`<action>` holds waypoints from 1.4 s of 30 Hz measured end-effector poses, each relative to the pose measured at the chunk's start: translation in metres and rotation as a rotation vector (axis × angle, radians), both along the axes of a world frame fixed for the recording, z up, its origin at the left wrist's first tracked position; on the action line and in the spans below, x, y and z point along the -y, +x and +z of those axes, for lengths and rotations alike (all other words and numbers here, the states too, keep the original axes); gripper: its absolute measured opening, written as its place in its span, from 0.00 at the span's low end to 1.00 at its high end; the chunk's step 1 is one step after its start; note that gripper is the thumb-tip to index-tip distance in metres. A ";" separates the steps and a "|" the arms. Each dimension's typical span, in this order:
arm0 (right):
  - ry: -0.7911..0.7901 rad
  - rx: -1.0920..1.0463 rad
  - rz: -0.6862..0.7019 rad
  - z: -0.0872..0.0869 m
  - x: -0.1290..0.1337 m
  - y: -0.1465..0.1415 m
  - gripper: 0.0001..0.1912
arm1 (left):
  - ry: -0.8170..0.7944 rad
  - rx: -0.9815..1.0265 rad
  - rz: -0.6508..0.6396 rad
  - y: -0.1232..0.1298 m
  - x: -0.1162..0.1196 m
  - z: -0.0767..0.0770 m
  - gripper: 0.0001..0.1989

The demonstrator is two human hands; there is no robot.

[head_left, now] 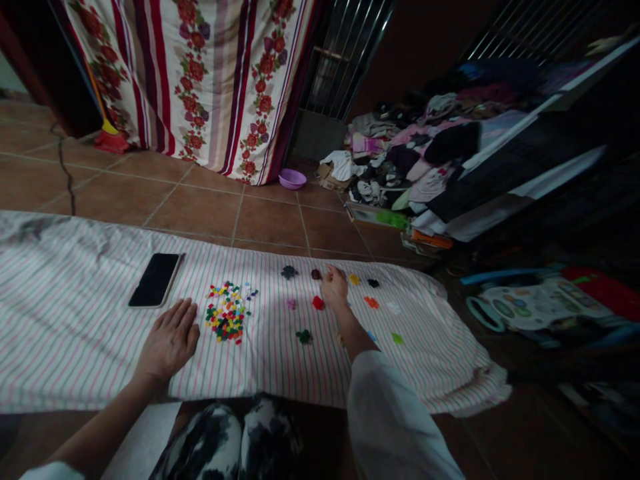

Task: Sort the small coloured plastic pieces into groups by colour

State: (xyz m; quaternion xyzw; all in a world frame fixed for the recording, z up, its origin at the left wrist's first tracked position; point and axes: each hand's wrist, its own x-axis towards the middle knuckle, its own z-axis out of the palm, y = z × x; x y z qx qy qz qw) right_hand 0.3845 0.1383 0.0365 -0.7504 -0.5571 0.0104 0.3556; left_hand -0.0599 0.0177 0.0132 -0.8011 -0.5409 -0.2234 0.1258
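My left hand lies flat on the striped cloth, fingers stretched out and holding nothing. It is between the phone and a mixed pile of small coloured pieces, which look like tiny cubes. At the far side of the cloth, my right hand has its fingers drawn together beside a small dark brown pile; whatever they hold is hidden. Around it lie single-colour piles: grey, yellow, black, red, orange, pink and dark green.
White pieces and light green pieces lie right of my right forearm, which partly covers blue pieces. Beyond the cloth, a purple basin and heaped clothes are on the tiled floor near a floral curtain.
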 end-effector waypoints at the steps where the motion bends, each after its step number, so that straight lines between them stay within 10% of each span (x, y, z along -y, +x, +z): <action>1: 0.019 -0.008 0.001 0.003 0.002 -0.002 0.20 | -0.001 -0.002 0.003 0.000 0.000 0.000 0.22; 8: 0.196 -0.101 0.257 0.012 0.035 -0.064 0.16 | -0.012 -0.020 0.036 0.003 0.001 0.005 0.22; 19: -0.034 -0.138 0.516 0.000 0.087 -0.177 0.12 | -0.045 0.005 0.054 0.004 0.001 0.007 0.22; 42: -0.211 0.072 0.373 0.002 0.082 -0.202 0.11 | -0.040 -0.009 0.067 0.005 0.002 0.009 0.23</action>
